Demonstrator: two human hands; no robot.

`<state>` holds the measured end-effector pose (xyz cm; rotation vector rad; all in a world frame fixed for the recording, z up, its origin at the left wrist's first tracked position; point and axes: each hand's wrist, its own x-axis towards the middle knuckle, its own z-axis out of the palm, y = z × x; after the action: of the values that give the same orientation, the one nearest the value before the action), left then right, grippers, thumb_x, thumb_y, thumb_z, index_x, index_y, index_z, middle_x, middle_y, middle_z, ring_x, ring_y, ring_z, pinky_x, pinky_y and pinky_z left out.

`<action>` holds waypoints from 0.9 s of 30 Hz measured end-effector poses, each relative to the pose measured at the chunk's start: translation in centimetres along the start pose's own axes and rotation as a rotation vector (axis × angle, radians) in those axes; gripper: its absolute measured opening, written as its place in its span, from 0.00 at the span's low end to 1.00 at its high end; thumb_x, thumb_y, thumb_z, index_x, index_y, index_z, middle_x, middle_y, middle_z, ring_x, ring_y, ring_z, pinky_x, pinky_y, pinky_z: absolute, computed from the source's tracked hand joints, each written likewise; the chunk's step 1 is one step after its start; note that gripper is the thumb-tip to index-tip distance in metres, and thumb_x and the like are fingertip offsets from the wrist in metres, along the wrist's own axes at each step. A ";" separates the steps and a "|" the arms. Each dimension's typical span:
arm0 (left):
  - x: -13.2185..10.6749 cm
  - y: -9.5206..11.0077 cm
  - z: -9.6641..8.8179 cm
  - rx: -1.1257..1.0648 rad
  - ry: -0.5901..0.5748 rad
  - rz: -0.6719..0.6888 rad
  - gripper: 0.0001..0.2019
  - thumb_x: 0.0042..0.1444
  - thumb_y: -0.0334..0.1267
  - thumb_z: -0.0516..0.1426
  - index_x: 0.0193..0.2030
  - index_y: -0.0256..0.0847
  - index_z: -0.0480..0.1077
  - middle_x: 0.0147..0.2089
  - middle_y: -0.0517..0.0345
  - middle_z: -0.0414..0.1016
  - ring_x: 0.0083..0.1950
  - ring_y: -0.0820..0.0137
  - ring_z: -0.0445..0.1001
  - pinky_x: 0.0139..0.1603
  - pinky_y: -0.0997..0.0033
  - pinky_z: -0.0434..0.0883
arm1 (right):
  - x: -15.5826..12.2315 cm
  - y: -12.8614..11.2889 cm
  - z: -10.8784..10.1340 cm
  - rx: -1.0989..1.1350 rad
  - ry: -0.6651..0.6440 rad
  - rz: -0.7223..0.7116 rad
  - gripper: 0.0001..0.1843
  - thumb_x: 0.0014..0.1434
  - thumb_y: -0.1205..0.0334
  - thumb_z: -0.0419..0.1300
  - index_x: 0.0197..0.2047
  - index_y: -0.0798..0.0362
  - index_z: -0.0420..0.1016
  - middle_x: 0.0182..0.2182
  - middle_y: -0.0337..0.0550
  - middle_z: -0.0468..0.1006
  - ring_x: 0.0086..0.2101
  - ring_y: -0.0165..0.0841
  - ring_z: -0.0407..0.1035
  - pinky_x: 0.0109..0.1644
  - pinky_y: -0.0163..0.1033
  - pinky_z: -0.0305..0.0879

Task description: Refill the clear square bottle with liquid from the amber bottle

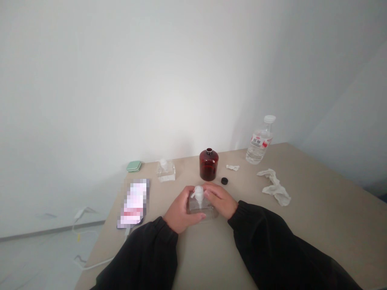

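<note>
A clear pump bottle (200, 202) with a white pump head stands on the beige table (317, 225) in front of me. My left hand (181, 211) wraps round its left side, fingers closed on it. My right hand (220, 200) grips its right side and top near the pump. Just behind stands a dark red bottle (208, 164) with its neck uncovered, and a small black cap (224, 181) lies to its right.
A second clear pump bottle (165, 170) and a green case (134, 166) sit at the back left. A phone (134, 203) with a white cable lies left. A water bottle (260, 141), a small white scrap (232, 167) and a crumpled white cloth (275, 187) are at right.
</note>
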<state>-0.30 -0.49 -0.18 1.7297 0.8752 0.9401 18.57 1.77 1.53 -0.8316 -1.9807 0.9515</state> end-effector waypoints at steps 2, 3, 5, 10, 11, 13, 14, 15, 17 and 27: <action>0.0 0.1 0.0 -0.001 0.000 0.010 0.30 0.47 0.40 0.66 0.55 0.39 0.59 0.49 0.52 0.69 0.48 0.61 0.70 0.50 0.63 0.67 | 0.0 0.0 0.0 -0.021 -0.008 -0.009 0.28 0.64 0.40 0.47 0.39 0.55 0.75 0.31 0.44 0.72 0.34 0.34 0.66 0.40 0.40 0.62; 0.0 0.1 0.0 0.000 0.001 0.014 0.30 0.47 0.40 0.66 0.55 0.39 0.59 0.49 0.52 0.69 0.49 0.61 0.70 0.50 0.63 0.67 | 0.0 0.1 0.0 -0.025 0.000 -0.003 0.27 0.65 0.41 0.47 0.38 0.56 0.75 0.31 0.44 0.72 0.34 0.34 0.66 0.40 0.40 0.62; 0.1 0.2 0.0 0.003 0.006 0.018 0.30 0.47 0.39 0.66 0.55 0.39 0.59 0.49 0.52 0.69 0.50 0.61 0.69 0.51 0.62 0.67 | 0.0 0.1 0.0 -0.014 0.028 0.011 0.28 0.67 0.43 0.43 0.35 0.56 0.74 0.31 0.44 0.72 0.34 0.34 0.66 0.40 0.40 0.62; 0.1 0.3 0.0 -0.027 -0.005 0.023 0.30 0.47 0.40 0.65 0.55 0.38 0.59 0.49 0.51 0.69 0.49 0.61 0.70 0.51 0.62 0.67 | 0.0 0.0 0.0 -0.020 0.001 -0.008 0.29 0.64 0.39 0.47 0.39 0.56 0.75 0.31 0.44 0.72 0.34 0.35 0.66 0.40 0.40 0.62; 0.1 0.3 0.0 -0.034 -0.009 0.025 0.30 0.47 0.40 0.65 0.55 0.38 0.59 0.50 0.51 0.69 0.50 0.61 0.70 0.51 0.62 0.67 | 0.0 0.0 0.0 -0.030 0.000 -0.003 0.29 0.63 0.39 0.48 0.39 0.56 0.75 0.31 0.43 0.72 0.34 0.35 0.66 0.39 0.40 0.62; 0.1 0.3 0.0 -0.040 -0.010 0.026 0.30 0.47 0.40 0.65 0.55 0.39 0.59 0.50 0.51 0.69 0.50 0.61 0.70 0.51 0.62 0.67 | 0.0 -0.1 0.0 -0.040 0.017 0.014 0.28 0.65 0.41 0.46 0.37 0.56 0.75 0.30 0.43 0.71 0.33 0.34 0.66 0.39 0.40 0.61; 0.0 0.2 0.0 -0.039 -0.009 0.025 0.30 0.47 0.40 0.66 0.55 0.39 0.59 0.50 0.51 0.69 0.49 0.61 0.70 0.51 0.62 0.67 | 0.0 -0.2 0.0 -0.041 0.026 0.019 0.29 0.66 0.42 0.44 0.36 0.56 0.75 0.29 0.43 0.71 0.33 0.34 0.65 0.39 0.40 0.61; 0.0 0.2 0.0 -0.036 -0.006 0.023 0.30 0.47 0.40 0.66 0.55 0.39 0.59 0.50 0.52 0.69 0.49 0.61 0.70 0.51 0.63 0.67 | 0.1 -0.2 0.0 -0.042 0.029 0.019 0.29 0.67 0.42 0.43 0.35 0.56 0.74 0.29 0.43 0.71 0.33 0.34 0.65 0.39 0.39 0.61; 0.0 0.1 0.0 -0.030 -0.003 0.021 0.30 0.47 0.40 0.66 0.55 0.39 0.59 0.49 0.52 0.69 0.49 0.62 0.70 0.51 0.63 0.67 | 0.1 -0.1 0.0 -0.041 0.020 0.005 0.29 0.66 0.41 0.44 0.36 0.56 0.75 0.30 0.43 0.71 0.33 0.34 0.65 0.39 0.39 0.61; 0.1 0.2 0.0 -0.012 0.001 0.030 0.30 0.47 0.38 0.66 0.55 0.39 0.59 0.50 0.52 0.69 0.50 0.62 0.69 0.51 0.63 0.66 | 0.1 -0.3 0.1 -0.042 0.038 0.021 0.26 0.67 0.45 0.45 0.34 0.56 0.74 0.29 0.42 0.70 0.32 0.33 0.64 0.39 0.39 0.61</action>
<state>-0.25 -0.42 0.00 1.7369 0.8449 0.9644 18.38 1.63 1.74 -0.8892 -1.9689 0.9027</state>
